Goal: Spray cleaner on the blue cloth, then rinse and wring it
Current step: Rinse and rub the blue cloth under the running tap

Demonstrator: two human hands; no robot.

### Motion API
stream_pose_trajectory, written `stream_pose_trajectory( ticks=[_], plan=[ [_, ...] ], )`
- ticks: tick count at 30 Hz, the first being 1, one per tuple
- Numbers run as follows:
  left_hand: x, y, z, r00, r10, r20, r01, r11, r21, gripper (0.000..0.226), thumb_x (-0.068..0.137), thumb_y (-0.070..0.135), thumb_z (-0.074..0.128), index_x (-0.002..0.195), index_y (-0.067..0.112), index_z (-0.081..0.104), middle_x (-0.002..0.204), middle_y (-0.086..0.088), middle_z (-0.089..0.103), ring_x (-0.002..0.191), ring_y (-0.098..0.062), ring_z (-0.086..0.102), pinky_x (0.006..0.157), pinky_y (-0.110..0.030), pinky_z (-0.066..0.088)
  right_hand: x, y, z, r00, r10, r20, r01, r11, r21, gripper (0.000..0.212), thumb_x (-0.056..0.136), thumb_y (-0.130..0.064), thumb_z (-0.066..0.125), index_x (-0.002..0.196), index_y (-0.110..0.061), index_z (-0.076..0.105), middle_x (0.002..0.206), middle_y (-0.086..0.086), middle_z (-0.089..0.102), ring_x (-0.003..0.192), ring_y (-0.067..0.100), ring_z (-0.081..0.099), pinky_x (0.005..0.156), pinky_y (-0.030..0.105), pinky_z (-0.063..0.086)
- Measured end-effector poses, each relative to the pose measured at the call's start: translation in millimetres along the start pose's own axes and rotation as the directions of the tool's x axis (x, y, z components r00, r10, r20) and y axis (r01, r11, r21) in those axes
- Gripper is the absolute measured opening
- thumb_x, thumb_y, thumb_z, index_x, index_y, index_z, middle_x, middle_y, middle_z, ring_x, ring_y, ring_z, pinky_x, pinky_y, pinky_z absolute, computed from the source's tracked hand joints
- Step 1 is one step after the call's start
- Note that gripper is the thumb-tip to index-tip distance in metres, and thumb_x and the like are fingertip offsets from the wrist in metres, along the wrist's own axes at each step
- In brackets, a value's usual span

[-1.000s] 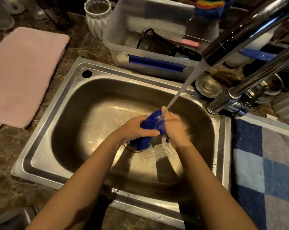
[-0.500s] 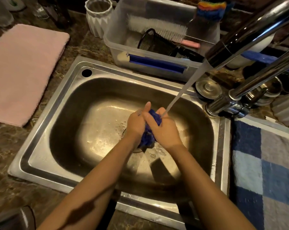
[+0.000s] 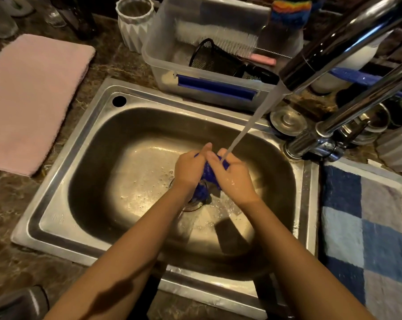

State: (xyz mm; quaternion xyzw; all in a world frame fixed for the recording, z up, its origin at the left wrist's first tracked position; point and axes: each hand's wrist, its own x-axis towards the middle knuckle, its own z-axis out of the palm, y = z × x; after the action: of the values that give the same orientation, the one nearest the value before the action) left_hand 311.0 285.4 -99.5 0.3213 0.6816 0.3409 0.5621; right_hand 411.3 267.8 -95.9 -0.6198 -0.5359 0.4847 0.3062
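Both hands work over the sink (image 3: pixel 98 144), just above its drain (image 3: pixel 193 204). The blue cloth (image 3: pixel 208 175) is bunched into a tight wad between the palms; only a dark blue strip shows between them, with a tail hanging toward the drain.

Left hand (image 3: pixel 188 169): fingers curled shut around the wad's left side. Right hand (image 3: pixel 234 176): fingers wrapped over the top and right side, closed on the cloth, knuckles wet.

Water runs in a slanted stream from the faucet (image 3: pixel 333 45) and lands on the cloth at the right hand's fingertips.

Change: a second ago the cloth stood out from the sink's centre as a longer lump, the left hand gripping its lower end and much blue in view. Half a second ago the palms had closed in. Now they press nearer together and the cloth is almost hidden.

Reading: the rinse appears under way and the squeeze is tightening, so the work seems to be shifting toward wringing. The spraying step looks done; no spray bottle can be picked out clearly around the sink.

Left of the sink lies a pink towel (image 3: pixel 31 100); right of it, a blue checked mat (image 3: pixel 366 229); behind it, a clear tub (image 3: pixel 163 63) with brushes.
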Motion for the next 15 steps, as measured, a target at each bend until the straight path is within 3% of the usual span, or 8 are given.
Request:
stream_pose_trajectory(
  ticks=[3, 5, 7, 8, 11, 15],
  plan=[
    [-0.9, -2.7, 5.1, 0.999, 0.051, -0.019, -0.05, 0.997, 0.06, 0.05, 0.092, 0.045, 0.05, 0.082, 0.0, 0.068, 0.078, -0.017, 0.067, 0.08, -0.034, 0.064, 0.082, -0.045, 0.052, -5.5, -6.6, 9.1, 0.994, 0.054, -0.095, -0.06, 0.997, -0.056, 0.032, 0.092, -0.052, 0.043, 0.069, -0.032, 0.051, 0.066, 0.0, 0.06, 0.068, 0.016, 0.062, 0.063, 0.029, 0.05],
    [-9.2, -5.5, 12.9, 1.0, -0.001, 0.022, 0.002, 1.0, -0.011, 0.052, 0.094, 0.047, 0.044, 0.088, 0.001, 0.068, 0.078, -0.014, 0.067, 0.076, -0.026, 0.064, 0.073, -0.033, 0.054, 6.2, -5.7, 12.3, 0.963, 0.135, -0.234, -0.145, 0.989, -0.025, 0.038, 0.093, -0.05, 0.041, 0.071, -0.024, 0.056, 0.07, 0.007, 0.062, 0.073, 0.023, 0.063, 0.069, 0.038, 0.053],
    [-17.3, -7.3, 19.9, 0.997, -0.055, 0.059, 0.056, 0.998, -0.016, 0.053, 0.095, 0.049, 0.04, 0.085, 0.004, 0.066, 0.07, -0.007, 0.061, 0.062, -0.013, 0.056, 0.054, -0.015, 0.046, 21.1, 0.2, 10.1, 0.919, 0.243, -0.309, -0.235, 0.97, 0.063, 0.041, 0.094, -0.044, 0.043, 0.066, -0.018, 0.056, 0.073, 0.011, 0.062, 0.08, 0.03, 0.063, 0.077, 0.046, 0.052],
    [-19.8, -7.9, 21.5, 0.995, -0.073, 0.065, 0.073, 0.997, 0.015, 0.05, 0.096, 0.05, 0.038, 0.079, 0.009, 0.063, 0.068, -0.004, 0.058, 0.06, -0.011, 0.051, 0.051, -0.014, 0.042, 27.7, 3.5, 7.9, 0.918, 0.262, -0.299, -0.262, 0.964, 0.042, 0.041, 0.094, -0.042, 0.043, 0.063, -0.018, 0.055, 0.075, 0.013, 0.062, 0.082, 0.032, 0.063, 0.079, 0.047, 0.051],
    [-19.7, -9.8, 12.6, 0.992, -0.054, 0.11, 0.039, 0.989, 0.14, 0.041, 0.096, 0.049, 0.036, 0.075, 0.021, 0.057, 0.076, 0.0, 0.059, 0.068, -0.011, 0.052, 0.062, -0.023, 0.04, 36.8, 10.6, 5.8, 0.957, 0.239, -0.162, -0.255, 0.963, -0.086, 0.041, 0.096, -0.041, 0.042, 0.062, -0.02, 0.052, 0.076, 0.012, 0.061, 0.078, 0.029, 0.058, 0.079, 0.044, 0.05],
    [-15.5, -7.8, -5.2, 0.979, 0.019, 0.204, -0.038, 0.995, 0.09, 0.031, 0.095, 0.039, 0.048, 0.076, 0.016, 0.057, 0.069, -0.004, 0.06, 0.061, -0.016, 0.054, 0.064, -0.028, 0.043, 36.5, 9.6, -13.0, 0.988, 0.132, 0.08, -0.129, 0.991, -0.043, 0.033, 0.095, -0.037, 0.048, 0.064, -0.025, 0.054, 0.069, -0.001, 0.057, 0.072, 0.016, 0.054, 0.076, 0.036, 0.045]
  ],
)
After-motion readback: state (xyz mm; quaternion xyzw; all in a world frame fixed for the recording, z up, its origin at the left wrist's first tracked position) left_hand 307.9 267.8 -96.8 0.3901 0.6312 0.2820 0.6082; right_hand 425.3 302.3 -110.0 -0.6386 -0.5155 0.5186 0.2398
